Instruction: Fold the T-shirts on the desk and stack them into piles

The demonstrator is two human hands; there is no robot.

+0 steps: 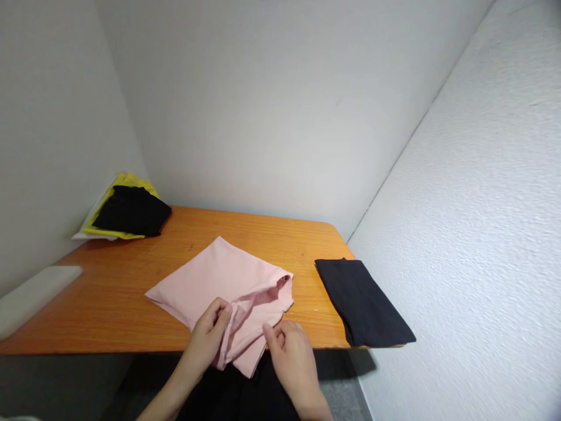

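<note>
A pink shirt (214, 272) lies crooked across the front middle of the table, one corner pointing to the far wall. Its neck opening shows at the right, and a loose part hangs over the front edge. My left hand (209, 333) is closed, pinching a raised fold of the shirt between thumb and fingers. At the near right edge of the same cloth, my right hand (293, 358) has its fingers curled with the thumb against the fabric. Its fingertips are partly hidden.
A folded black garment (363, 301) lies at the table's right edge. At the back left, a black cloth (131, 210) rests on yellow cloth (99, 217) and something white. A white flat object (39, 295) sits on the left. Walls enclose the wooden table (249, 223).
</note>
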